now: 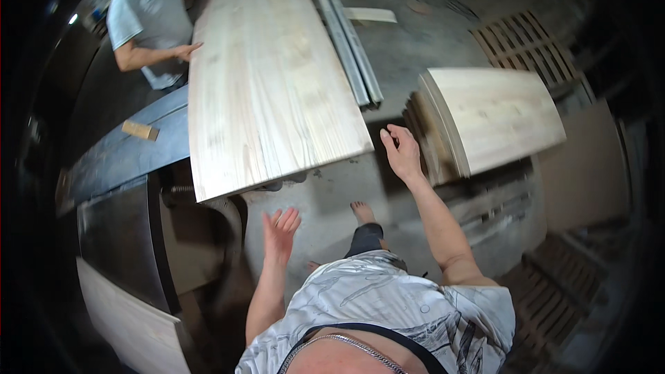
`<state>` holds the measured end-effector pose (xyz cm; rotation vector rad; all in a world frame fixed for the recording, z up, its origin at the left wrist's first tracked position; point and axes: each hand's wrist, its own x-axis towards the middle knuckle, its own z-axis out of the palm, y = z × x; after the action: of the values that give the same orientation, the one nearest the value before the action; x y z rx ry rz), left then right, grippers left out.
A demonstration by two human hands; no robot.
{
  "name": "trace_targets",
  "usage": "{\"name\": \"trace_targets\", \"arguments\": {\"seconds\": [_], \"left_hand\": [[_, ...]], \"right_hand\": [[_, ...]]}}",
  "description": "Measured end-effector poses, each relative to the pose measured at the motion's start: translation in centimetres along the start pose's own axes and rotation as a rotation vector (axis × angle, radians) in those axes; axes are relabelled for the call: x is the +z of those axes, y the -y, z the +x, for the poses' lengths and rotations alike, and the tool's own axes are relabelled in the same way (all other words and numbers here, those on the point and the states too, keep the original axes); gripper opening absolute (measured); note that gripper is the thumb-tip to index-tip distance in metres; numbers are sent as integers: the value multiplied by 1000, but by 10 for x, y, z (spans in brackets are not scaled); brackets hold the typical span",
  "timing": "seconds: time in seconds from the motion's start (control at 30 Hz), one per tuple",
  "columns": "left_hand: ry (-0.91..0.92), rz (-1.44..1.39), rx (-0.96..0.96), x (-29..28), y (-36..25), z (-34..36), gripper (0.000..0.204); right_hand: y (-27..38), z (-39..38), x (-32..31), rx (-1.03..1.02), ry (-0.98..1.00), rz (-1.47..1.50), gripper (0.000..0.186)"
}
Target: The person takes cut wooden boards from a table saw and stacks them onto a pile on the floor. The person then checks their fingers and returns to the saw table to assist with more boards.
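Observation:
A large pale wooden board (273,83) stretches away in front of me. My left hand (281,233) is raised just short of its near edge, fingers apart and nothing in them. To the right of the board's near right corner is my right hand (402,150), thumb and fingers apart, also holding nothing. Neither hand appears to touch the board. Close beside my right hand stands a stack of wooden panels (495,114) with a pale top sheet. On the far left a co-worker (152,28) in a light shirt has both hands at the board's left edge.
Metal rails (346,41) run along the board's right side. A grey machine bed (131,149) at left carries a small wood block (140,130). Pallets (526,48) lie at far right, and a brown sheet (585,166) beyond the stack. Another pale board (131,318) sits at lower left.

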<state>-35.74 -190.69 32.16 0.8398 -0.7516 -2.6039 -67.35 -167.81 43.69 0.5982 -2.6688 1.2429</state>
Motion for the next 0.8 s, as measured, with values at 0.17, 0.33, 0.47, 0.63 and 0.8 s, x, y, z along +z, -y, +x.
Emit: {"name": "trace_targets", "arguments": {"seconds": [0.17, 0.33, 0.47, 0.63, 0.8], "left_hand": [[-310, -226, 110, 117, 20, 66, 104], [-549, -248, 279, 121, 47, 63, 84], [-677, -285, 315, 95, 62, 67, 84], [-767, -296, 429, 63, 73, 93, 92], [-852, -317, 379, 49, 91, 97, 98]], "right_hand": [[-19, 47, 24, -218, 337, -69, 47], [-37, 35, 20, -202, 547, 19, 49], [-43, 52, 6, -300, 779, -36, 44], [-39, 109, -15, -254, 689, 29, 47], [-38, 242, -2, -313, 556, 20, 60]]}}
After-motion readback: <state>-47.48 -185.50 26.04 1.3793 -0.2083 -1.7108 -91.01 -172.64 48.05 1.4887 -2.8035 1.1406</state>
